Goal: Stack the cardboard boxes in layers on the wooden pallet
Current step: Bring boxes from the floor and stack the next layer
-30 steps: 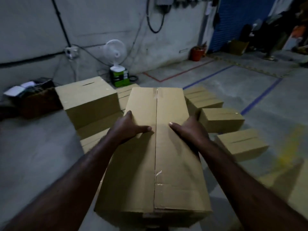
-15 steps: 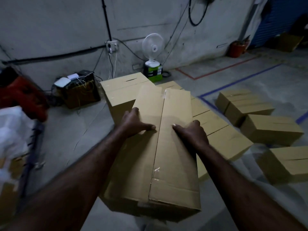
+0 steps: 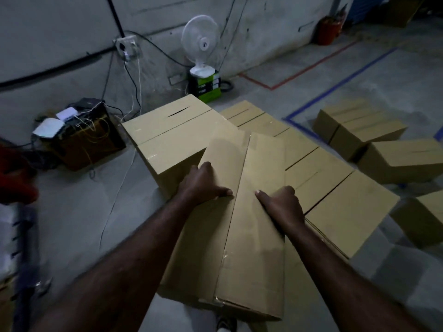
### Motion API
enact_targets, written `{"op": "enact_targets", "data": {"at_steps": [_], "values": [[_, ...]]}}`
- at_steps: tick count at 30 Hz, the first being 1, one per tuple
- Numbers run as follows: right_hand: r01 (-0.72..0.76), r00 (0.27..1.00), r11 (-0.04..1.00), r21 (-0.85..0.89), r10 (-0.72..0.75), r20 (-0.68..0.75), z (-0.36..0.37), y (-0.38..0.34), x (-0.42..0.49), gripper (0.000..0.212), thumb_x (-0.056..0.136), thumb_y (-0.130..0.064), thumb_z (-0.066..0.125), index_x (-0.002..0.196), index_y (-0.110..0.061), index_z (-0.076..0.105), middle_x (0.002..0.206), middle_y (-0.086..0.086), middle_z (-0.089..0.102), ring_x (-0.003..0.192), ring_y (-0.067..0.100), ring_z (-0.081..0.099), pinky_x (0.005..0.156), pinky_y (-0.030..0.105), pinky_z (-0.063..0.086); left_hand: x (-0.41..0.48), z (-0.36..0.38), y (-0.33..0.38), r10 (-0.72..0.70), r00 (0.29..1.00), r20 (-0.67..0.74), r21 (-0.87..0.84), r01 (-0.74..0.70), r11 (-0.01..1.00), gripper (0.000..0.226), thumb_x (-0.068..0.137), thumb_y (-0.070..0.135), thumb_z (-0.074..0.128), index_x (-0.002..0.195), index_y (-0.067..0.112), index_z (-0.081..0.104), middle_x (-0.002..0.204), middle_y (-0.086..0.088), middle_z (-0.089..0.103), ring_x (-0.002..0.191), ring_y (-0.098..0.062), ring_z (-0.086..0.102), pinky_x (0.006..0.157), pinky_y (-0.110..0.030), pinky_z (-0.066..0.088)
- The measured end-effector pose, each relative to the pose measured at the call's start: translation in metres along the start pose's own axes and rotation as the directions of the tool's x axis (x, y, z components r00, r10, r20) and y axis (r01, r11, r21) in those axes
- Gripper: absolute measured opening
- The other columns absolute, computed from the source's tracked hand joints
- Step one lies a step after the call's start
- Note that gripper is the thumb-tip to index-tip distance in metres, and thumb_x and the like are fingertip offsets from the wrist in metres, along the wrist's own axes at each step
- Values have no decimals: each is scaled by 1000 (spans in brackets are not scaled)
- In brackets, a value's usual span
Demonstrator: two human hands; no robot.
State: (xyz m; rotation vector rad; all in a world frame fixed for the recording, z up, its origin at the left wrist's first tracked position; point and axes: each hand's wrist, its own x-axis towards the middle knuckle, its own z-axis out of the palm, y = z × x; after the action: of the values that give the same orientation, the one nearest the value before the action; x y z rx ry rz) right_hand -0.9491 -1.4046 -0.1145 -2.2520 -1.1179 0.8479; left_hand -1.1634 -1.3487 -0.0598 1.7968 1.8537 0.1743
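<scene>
Carrying a long cardboard box (image 3: 254, 231) low over the stacked boxes.
Grasping it with left hand (image 3: 203, 185) and right hand (image 3: 281, 203), thumbs on the taped lid, fingers (image 3: 205, 167) curled over its side edges. Blocking its far end, a tall box (image 3: 165, 140); under its right side, a low layer of boxes (image 3: 340, 195); further right, loose boxes (image 3: 398, 161) on the floor. Swung closer to the tall box than half a second ago, grip unchanged. Far left of it, an open crate (image 3: 96, 149) holding white devices and yellow wires.
</scene>
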Motion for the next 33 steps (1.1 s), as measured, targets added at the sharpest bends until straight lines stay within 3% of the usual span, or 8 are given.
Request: {"op": "enact_targets", "data": {"at_steps": [4,10,15,21,27,33], "values": [[-96,993,994,55,100,-66,26,-21,23,84,71,-70,71,123,-10,45,120,12,60,99,32,62,72,36,48,61,-13,-8,94,993,72,40,-97,994,110,57,66,85,146,26,34,147,-10,39,127,-32,48,98,-53,50],[-201,966,964,175,225,-129,70,-48,61,90,73,-66,75,133,-8,39,131,15,55,109,35,59,71,33,42,151,-22,-24,242,954,175,-13,-244,970,108,62,53,89,150,26,31,153,-9,33,133,-31,44,103,-53,47],[-297,914,918,261,352,-199,135,-83,105,91,71,-67,76,132,-11,40,131,15,55,111,34,59,77,36,49,250,-24,-57,329,901,283,-28,-335,942,111,61,52,89,151,26,29,148,-5,37,127,-27,46,98,-44,50],[-404,823,842,358,505,-261,216,-118,152,96,74,-59,79,143,-9,35,137,18,53,118,36,57,83,36,49,368,-12,-93,435,808,397,-27,-464,886,111,61,55,88,150,27,29,146,-4,38,125,-29,48,98,-46,51],[-464,755,812,354,572,-322,261,-121,183,92,72,-59,81,137,-8,41,128,17,59,110,36,61,81,37,52,430,20,-123,451,746,490,-11,-512,859,104,66,67,76,150,33,24,155,-6,29,137,-37,31,108,-57,39],[-484,762,819,307,567,-313,281,-112,205,93,72,-60,80,139,-11,38,129,17,57,113,37,59,86,40,54,453,40,-147,495,725,479,-57,-537,841,92,77,60,73,150,28,28,157,-5,26,140,-36,25,110,-53,32]]}}
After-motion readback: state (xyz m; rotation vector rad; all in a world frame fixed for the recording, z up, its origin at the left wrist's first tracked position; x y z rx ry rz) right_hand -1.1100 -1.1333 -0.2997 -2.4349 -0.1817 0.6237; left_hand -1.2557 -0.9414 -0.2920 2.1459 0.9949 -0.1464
